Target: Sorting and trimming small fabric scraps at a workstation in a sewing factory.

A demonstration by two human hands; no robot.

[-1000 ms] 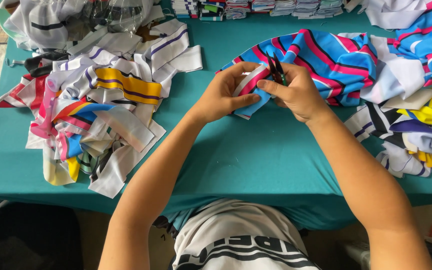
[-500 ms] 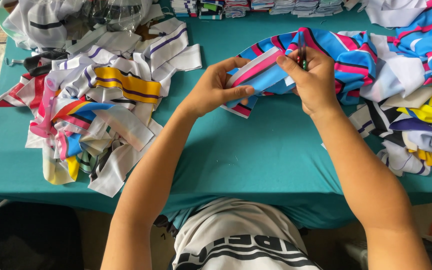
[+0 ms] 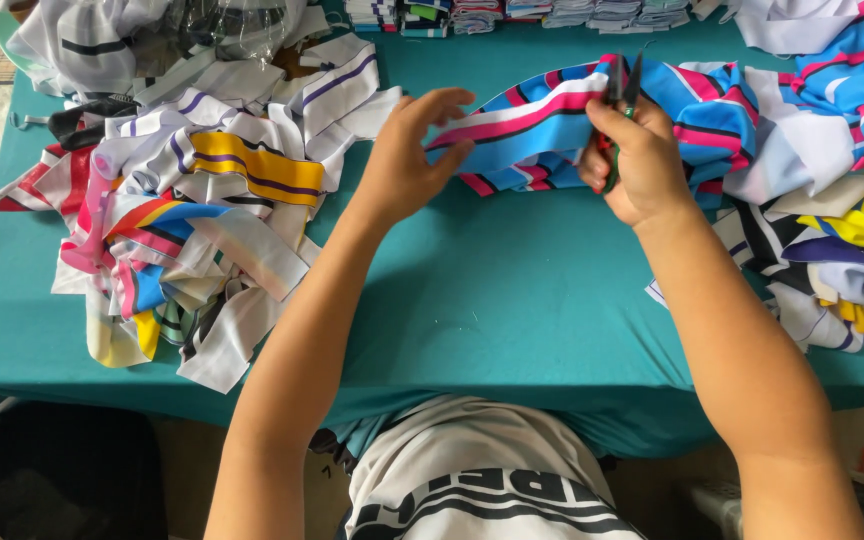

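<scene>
A striped collar strip (image 3: 527, 125) in blue, pink, white and black lies stretched across the teal table (image 3: 512, 300). My left hand (image 3: 407, 160) holds its left end, fingers spread and thumb pressing the fabric. My right hand (image 3: 632, 160) is closed around small thread snips (image 3: 620, 85), whose dark blades point up over the strip's right part. More of the same blue and pink fabric (image 3: 717, 125) lies bunched just right of my right hand.
A heap of striped fabric strips (image 3: 182, 210) covers the table's left side. Another pile of colourful pieces (image 3: 842, 230) lies at the right edge. Folded stacks (image 3: 512, 12) line the far edge. A dark tool (image 3: 77, 118) rests near the far left.
Both hands moved apart and away from me, pulling the striped strip out long. The right hand, with the snips, went right and farther up the table.
</scene>
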